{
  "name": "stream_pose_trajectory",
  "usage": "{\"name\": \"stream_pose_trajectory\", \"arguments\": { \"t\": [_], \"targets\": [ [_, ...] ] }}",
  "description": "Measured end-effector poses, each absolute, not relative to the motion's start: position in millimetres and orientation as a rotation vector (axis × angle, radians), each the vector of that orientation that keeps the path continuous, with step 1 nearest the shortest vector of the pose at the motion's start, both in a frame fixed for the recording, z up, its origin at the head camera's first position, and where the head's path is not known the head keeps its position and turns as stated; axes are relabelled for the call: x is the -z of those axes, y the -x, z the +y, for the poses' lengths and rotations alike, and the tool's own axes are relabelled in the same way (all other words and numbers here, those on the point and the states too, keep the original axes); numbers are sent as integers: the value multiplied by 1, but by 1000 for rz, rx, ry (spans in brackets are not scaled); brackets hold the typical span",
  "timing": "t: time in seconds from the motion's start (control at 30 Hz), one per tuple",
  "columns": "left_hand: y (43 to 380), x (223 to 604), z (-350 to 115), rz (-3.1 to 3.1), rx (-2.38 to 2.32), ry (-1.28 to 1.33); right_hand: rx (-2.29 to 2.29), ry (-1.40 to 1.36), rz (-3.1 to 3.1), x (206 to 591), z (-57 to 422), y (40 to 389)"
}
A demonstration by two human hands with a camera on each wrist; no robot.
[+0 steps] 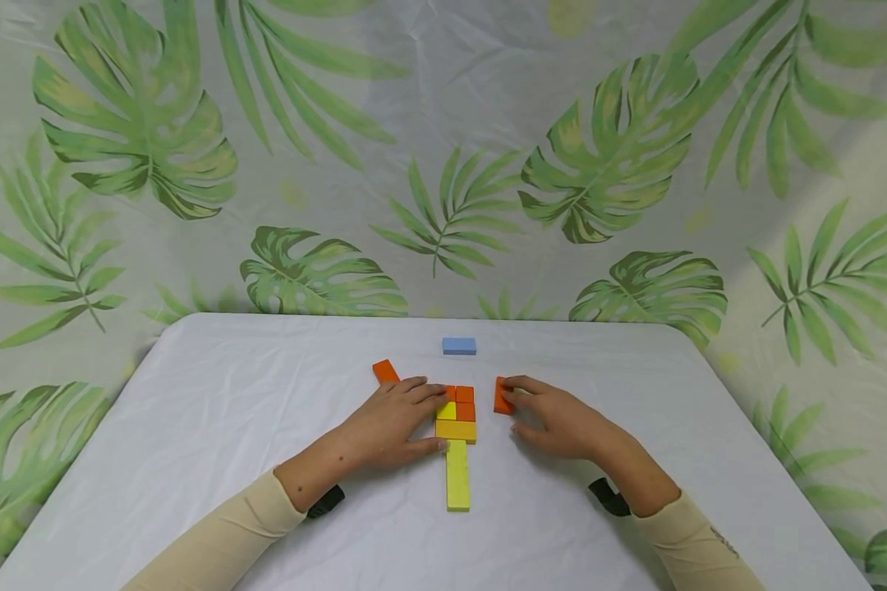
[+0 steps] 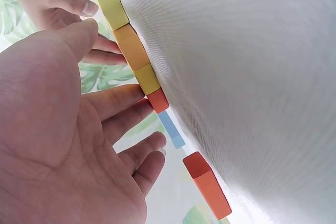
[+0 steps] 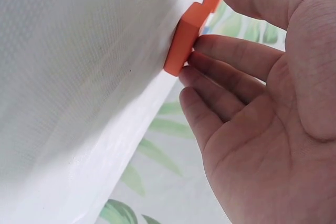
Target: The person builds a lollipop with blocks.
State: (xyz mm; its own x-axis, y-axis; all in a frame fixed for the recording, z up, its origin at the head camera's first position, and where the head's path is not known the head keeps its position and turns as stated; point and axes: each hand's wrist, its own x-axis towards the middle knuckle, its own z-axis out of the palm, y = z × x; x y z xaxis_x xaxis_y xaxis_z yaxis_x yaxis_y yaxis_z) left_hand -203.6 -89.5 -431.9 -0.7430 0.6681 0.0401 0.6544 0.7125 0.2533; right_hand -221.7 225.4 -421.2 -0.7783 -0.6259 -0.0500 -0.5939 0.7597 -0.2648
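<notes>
In the head view several small orange squares (image 1: 465, 395) and a yellow square (image 1: 445, 411) form a compact group, with an amber block (image 1: 456, 432) below them and a long lime-yellow block (image 1: 457, 480) below that. My left hand (image 1: 395, 423) lies along the group's left side, fingertips at the yellow and orange squares, thumb near the lime block's top. My right hand (image 1: 558, 419) has its fingertips on a separate orange block (image 1: 499, 397), right of the group. The right wrist view shows fingertips against the side of this orange block (image 3: 182, 40), the thumb apart from it.
Another orange block (image 1: 385, 371) lies tilted beyond the left hand, partly hidden by it. A light blue block (image 1: 459, 346) lies near the far edge of the white-covered table (image 1: 303, 349). A leaf-patterned cloth (image 1: 466, 107) hangs behind.
</notes>
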Motion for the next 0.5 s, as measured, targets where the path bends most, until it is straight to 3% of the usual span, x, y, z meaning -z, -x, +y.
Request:
{"name": "stream_pose_trajectory", "arguments": {
  "t": [0.5],
  "targets": [
    [205,433,-90,2866,-380,-1114,359,1095,2779,422,219,219]
  ]
}}
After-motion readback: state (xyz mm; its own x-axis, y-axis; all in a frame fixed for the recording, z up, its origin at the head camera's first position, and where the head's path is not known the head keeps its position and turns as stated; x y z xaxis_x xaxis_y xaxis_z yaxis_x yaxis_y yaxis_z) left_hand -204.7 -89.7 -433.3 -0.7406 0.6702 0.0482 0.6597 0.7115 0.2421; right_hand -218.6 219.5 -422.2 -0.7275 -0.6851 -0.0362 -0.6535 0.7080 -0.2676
